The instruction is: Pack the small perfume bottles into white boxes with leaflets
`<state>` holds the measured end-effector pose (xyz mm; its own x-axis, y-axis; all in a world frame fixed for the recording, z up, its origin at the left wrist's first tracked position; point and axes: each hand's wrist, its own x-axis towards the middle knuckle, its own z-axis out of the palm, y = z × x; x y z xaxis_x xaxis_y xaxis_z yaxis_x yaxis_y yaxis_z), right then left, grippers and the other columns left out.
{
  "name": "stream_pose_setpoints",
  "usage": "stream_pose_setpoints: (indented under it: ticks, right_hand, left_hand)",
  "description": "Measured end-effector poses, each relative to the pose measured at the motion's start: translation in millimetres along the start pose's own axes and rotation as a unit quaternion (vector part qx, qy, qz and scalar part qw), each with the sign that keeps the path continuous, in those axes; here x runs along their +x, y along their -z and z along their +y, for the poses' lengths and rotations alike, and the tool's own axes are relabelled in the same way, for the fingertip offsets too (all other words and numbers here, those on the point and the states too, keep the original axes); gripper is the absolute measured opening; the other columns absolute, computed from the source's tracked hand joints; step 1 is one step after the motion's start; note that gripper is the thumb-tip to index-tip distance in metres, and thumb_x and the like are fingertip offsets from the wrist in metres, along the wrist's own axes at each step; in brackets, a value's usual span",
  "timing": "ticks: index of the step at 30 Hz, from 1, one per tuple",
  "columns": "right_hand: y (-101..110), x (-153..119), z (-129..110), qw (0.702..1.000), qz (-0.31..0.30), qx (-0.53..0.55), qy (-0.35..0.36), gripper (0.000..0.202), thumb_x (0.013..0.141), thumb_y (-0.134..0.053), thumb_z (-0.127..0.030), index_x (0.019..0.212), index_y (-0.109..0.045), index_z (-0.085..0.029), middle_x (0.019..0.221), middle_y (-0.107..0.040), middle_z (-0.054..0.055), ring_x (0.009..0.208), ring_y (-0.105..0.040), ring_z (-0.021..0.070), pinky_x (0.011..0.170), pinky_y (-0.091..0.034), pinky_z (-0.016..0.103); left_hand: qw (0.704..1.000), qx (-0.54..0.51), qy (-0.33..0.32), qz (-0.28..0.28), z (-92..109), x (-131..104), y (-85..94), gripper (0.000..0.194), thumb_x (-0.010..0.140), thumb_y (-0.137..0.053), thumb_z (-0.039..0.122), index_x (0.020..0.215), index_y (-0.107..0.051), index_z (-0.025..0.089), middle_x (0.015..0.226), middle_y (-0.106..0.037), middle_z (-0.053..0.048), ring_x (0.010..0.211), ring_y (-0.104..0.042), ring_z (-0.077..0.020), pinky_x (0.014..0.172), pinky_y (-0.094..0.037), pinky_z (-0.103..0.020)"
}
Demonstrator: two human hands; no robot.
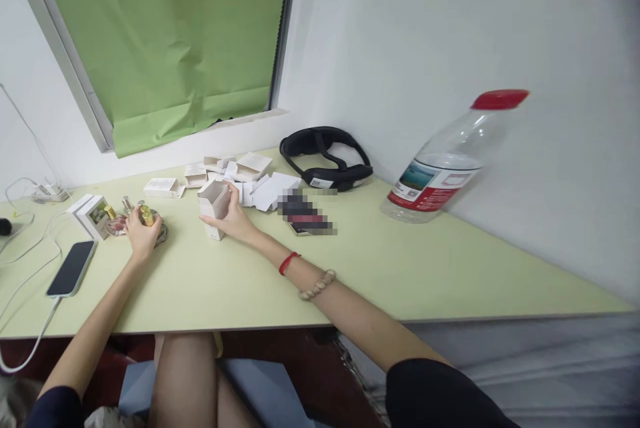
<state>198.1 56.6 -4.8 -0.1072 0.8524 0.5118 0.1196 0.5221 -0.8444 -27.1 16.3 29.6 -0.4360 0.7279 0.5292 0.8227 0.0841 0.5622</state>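
My right hand [234, 216] grips a small white carton [214, 205] upright above the table, its top end open. My left hand [143, 233] is closed around a small bottle with a gold cap [147, 215], its fingers hiding most of the glass. Close by stand other small bottles with silver and gold tops, such as a silver-topped bottle [127, 203]. Beneath and beside the left hand is a patterned round item, mostly covered. Just left of the bottles stands a white box with a green picture [93, 218].
Several opened white cartons [253, 167] and papers lie behind my right hand. A black headset [327, 158] rests by the wall. A large red-capped bottle [435, 175] stands right. A charging phone [73, 269] lies left, and a pixelated object [306, 213] lies mid-table.
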Motion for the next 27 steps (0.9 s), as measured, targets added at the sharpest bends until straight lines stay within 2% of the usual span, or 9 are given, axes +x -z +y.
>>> stream_pose_setpoints:
  ticks: [3,7,9,13,15,18,20,23,27]
  right_hand:
    - [1.5,-1.0,-3.2,1.000,-0.007,0.001,-0.004,0.103,0.064,-0.077,-0.047,0.141,-0.014,-0.021,0.150,-0.027,0.019,0.141,-0.032,0.0267,0.119,-0.023,0.045]
    - [1.4,-1.4,-3.2,1.000,-0.006,0.002,-0.007,0.105,0.063,-0.078,-0.047,0.141,-0.013,-0.021,0.150,-0.026,0.019,0.141,-0.031,0.0275,0.119,-0.023,0.046]
    - [0.3,-1.1,-1.0,1.000,-0.009,0.001,-0.008,0.110,0.061,-0.080,-0.047,0.142,-0.011,-0.020,0.152,-0.023,0.021,0.143,-0.028,0.0282,0.119,-0.022,0.047]
    - [-3.1,-0.9,3.7,1.000,-0.015,0.004,-0.012,0.124,0.053,-0.085,-0.044,0.143,-0.005,-0.019,0.152,-0.020,0.023,0.144,-0.027,0.0296,0.119,-0.021,0.048]
    - [-4.5,-2.0,3.2,1.000,-0.021,0.007,-0.018,0.127,0.051,-0.086,-0.043,0.144,-0.003,-0.019,0.151,-0.022,0.023,0.143,-0.029,0.0303,0.119,-0.021,0.049]
    - [-5.8,-5.2,-1.6,0.998,-0.047,0.018,-0.032,0.128,0.052,-0.086,-0.042,0.146,-0.002,-0.020,0.150,-0.026,0.023,0.141,-0.033,0.0307,0.118,-0.022,0.051]
    - [-6.6,-7.5,-5.2,0.997,-0.055,0.030,-0.043,0.128,0.053,-0.086,-0.043,0.147,-0.001,-0.022,0.151,-0.027,0.021,0.140,-0.035,0.0304,0.118,-0.023,0.051]
    - [-7.7,-8.8,-7.1,0.996,-0.052,0.048,-0.057,0.124,0.056,-0.085,-0.044,0.147,-0.003,-0.025,0.152,-0.028,0.019,0.140,-0.036,0.0292,0.117,-0.026,0.050]
    - [-6.8,-6.9,-4.8,0.994,-0.070,0.059,-0.066,0.118,0.058,-0.083,-0.043,0.147,-0.008,-0.024,0.150,-0.033,0.017,0.137,-0.040,0.0281,0.115,-0.030,0.048]
  left_hand:
    - [0.999,0.031,-0.023,0.033,-0.7,-0.6,-0.3,0.053,0.077,-0.061,0.044,0.123,-0.054,0.019,0.126,-0.055,-0.015,0.126,-0.043,-0.0362,0.109,-0.026,-0.055]
    - [0.995,0.000,-0.077,0.061,-8.9,-0.9,6.3,0.078,0.076,-0.064,0.051,0.140,-0.035,0.018,0.139,-0.041,-0.019,0.134,-0.034,-0.0357,0.112,-0.021,-0.054]
    - [0.991,-0.037,-0.105,0.078,-19.1,2.6,13.3,0.069,0.083,-0.055,0.046,0.141,-0.032,0.016,0.141,-0.038,-0.019,0.133,-0.036,-0.0320,0.112,-0.024,-0.050]
    - [0.988,-0.030,-0.073,0.129,-46.5,15.6,30.1,0.050,0.088,-0.040,0.030,0.134,-0.040,0.012,0.140,-0.043,-0.018,0.134,-0.036,-0.0294,0.112,-0.024,-0.047]
    - [0.994,-0.002,-0.067,0.088,-59.8,21.1,37.0,0.054,0.083,-0.043,0.026,0.135,-0.041,0.010,0.136,-0.048,-0.019,0.133,-0.038,-0.0315,0.112,-0.024,-0.049]
    - [0.995,0.027,-0.092,0.011,-74.5,25.6,44.0,0.070,0.080,-0.050,0.029,0.143,-0.030,0.009,0.135,-0.051,-0.020,0.131,-0.044,-0.0329,0.109,-0.028,-0.051]
    - [0.993,0.037,-0.108,0.002,-79.7,26.8,47.8,0.077,0.079,-0.054,0.036,0.145,-0.026,0.009,0.134,-0.052,-0.021,0.127,-0.048,-0.0326,0.107,-0.033,-0.050]
    - [0.993,0.075,-0.092,0.014,-82.1,26.5,55.0,0.071,0.077,-0.059,0.044,0.136,-0.041,0.010,0.122,-0.060,-0.020,0.120,-0.052,-0.0342,0.103,-0.038,-0.048]
    - [0.994,0.100,-0.046,-0.023,-81.7,20.8,68.4,0.046,0.078,-0.055,0.051,0.109,-0.061,0.018,0.105,-0.065,-0.013,0.099,-0.061,-0.0303,0.085,-0.048,-0.040]
